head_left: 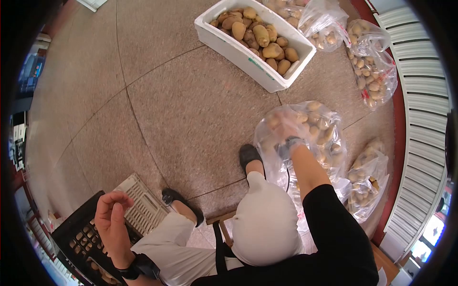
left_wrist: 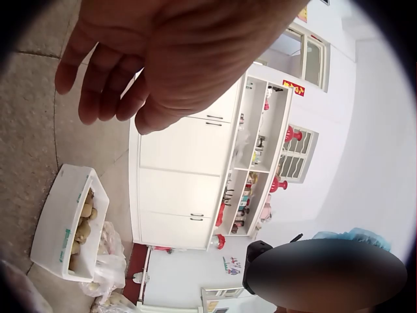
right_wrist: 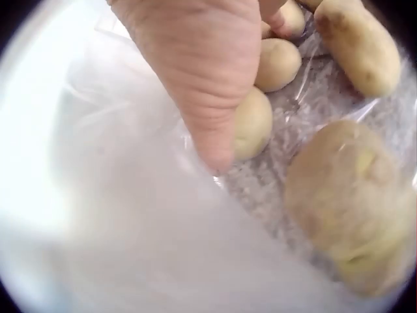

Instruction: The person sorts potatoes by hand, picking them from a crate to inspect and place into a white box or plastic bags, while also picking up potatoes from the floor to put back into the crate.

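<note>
My right hand [head_left: 288, 125] is down inside a clear plastic bag [head_left: 267, 143] of potatoes [head_left: 315, 131] on the floor, blurred in the head view. In the right wrist view, the thumb [right_wrist: 218, 140] points down beside a pale potato [right_wrist: 254, 124], and a larger potato [right_wrist: 345, 195] lies nearer the camera. The other fingers are mostly hidden, so I cannot tell whether they hold a potato. Raised over a black crate [head_left: 71, 229], my left hand [head_left: 113, 224] holds nothing, its fingers loosely bent.
A white foam box [head_left: 238, 55] of potatoes stands ahead on the tiled floor. Filled plastic bags [head_left: 374, 78] lie along the right side, near a white radiator [head_left: 420, 95]. A pale crate [head_left: 143, 202] sits by my left foot. White cabinets [left_wrist: 179, 153] show in the left wrist view.
</note>
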A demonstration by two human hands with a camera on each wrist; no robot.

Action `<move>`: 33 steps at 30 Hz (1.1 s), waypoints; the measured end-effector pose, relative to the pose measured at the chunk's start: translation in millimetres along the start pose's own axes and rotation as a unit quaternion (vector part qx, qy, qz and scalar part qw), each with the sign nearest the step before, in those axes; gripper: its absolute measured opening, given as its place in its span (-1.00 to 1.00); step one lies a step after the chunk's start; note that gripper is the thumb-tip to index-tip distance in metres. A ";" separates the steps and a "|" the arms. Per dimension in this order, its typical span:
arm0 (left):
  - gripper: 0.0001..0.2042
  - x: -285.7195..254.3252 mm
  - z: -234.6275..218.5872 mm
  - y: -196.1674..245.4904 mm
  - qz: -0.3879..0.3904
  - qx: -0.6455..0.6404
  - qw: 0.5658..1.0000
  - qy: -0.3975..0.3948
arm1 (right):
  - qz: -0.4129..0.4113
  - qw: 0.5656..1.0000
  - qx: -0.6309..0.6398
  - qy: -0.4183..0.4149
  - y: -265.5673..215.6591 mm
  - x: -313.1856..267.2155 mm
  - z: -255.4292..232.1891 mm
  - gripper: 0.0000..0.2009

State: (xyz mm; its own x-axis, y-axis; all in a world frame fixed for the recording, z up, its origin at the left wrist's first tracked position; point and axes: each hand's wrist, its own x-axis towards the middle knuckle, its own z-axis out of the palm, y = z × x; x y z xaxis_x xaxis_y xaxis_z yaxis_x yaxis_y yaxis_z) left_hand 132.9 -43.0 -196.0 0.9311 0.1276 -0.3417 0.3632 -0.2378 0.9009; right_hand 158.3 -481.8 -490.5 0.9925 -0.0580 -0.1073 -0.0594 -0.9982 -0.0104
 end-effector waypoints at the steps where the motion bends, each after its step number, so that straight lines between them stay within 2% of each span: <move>1: -0.80 -0.7 -0.5 -1.4 0.002 -0.002 1.000 0.000 | 0.057 0.995 0.062 -0.052 -5.3 2.6 1.2 -0.65; 3: -0.80 -2.6 -2.7 -4.4 0.002 -0.004 1.000 0.001 | 0.113 0.980 0.124 -0.105 -16.2 2.7 -1.0 -0.65; 6: -0.81 -5.3 -7.9 -5.8 0.011 0.006 1.000 -0.017 | -0.002 0.973 0.016 -0.230 -33.3 -5.3 -13.8 -0.59; 7: -0.81 -6.2 -9.2 -5.4 0.008 0.005 1.000 -0.012 | -0.028 0.969 0.003 -0.244 -35.8 -12.1 -11.1 -0.60; 8: -0.81 -7.4 -10.4 -5.4 0.005 0.005 1.000 -0.007 | -0.039 0.969 0.007 -0.245 -30.9 -25.2 -0.4 -0.60; 11: -0.82 -9.5 -12.5 -5.9 0.012 0.000 1.000 -0.010 | 0.001 0.976 0.096 -0.197 -8.7 -79.7 52.6 -0.62; 17: -0.83 -11.9 -10.3 -4.2 0.012 0.007 1.000 -0.019 | 0.169 0.951 0.209 -0.154 51.4 -221.7 184.2 -0.65; 20: -0.80 -12.7 -3.5 0.3 -0.007 0.008 1.000 0.005 | 0.188 0.948 0.131 -0.221 36.6 -201.1 89.8 -0.68; 22: -0.80 -11.3 -5.3 -2.3 -0.006 0.007 1.000 0.001 | 0.105 0.956 0.087 -0.261 30.5 -184.6 57.6 -0.69; 23: -0.81 -10.4 -6.2 -2.7 -0.007 0.007 1.000 0.002 | 0.006 0.962 0.060 -0.267 33.9 -182.6 60.4 -0.71; 24: -0.81 -10.1 -5.7 -1.8 -0.006 0.007 1.000 0.001 | 0.007 0.962 0.060 -0.266 33.2 -182.8 62.9 -0.71; 26: -0.81 -10.3 -4.1 -1.1 -0.012 0.002 1.000 0.011 | 0.097 0.964 0.073 -0.235 31.0 -186.6 67.5 -0.77; 27: -0.81 -10.3 -3.1 -1.9 -0.016 0.001 1.000 0.010 | 0.097 0.964 0.072 -0.238 36.8 -187.3 75.7 -0.77; 29: -0.81 -10.4 -0.9 -2.3 -0.003 0.005 1.000 0.001 | 0.219 0.917 0.127 -0.307 52.7 -187.0 93.0 -0.78; 30: -0.81 -10.5 -0.4 -2.6 -0.007 0.007 1.000 -0.006 | 0.099 0.927 0.007 -0.363 56.2 -176.4 90.4 -0.78; 31: -0.81 -10.6 -0.4 -2.6 -0.009 0.015 1.000 -0.003 | 0.106 0.925 0.008 -0.365 56.2 -161.7 80.2 -0.78; 33: -0.81 -10.3 1.1 -1.2 -0.008 0.025 1.000 -0.007 | 0.266 0.929 0.156 -0.204 55.3 -132.0 61.5 -0.74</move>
State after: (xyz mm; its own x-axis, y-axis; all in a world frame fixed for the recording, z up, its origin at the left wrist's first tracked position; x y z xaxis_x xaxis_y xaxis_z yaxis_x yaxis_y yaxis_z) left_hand 123.0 -45.0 -193.8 0.9253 0.1193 -0.3601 0.3793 -0.2837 0.8807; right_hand 17.4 -528.3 -538.1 0.6941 -0.4668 -0.5480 -0.6217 -0.7725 -0.1293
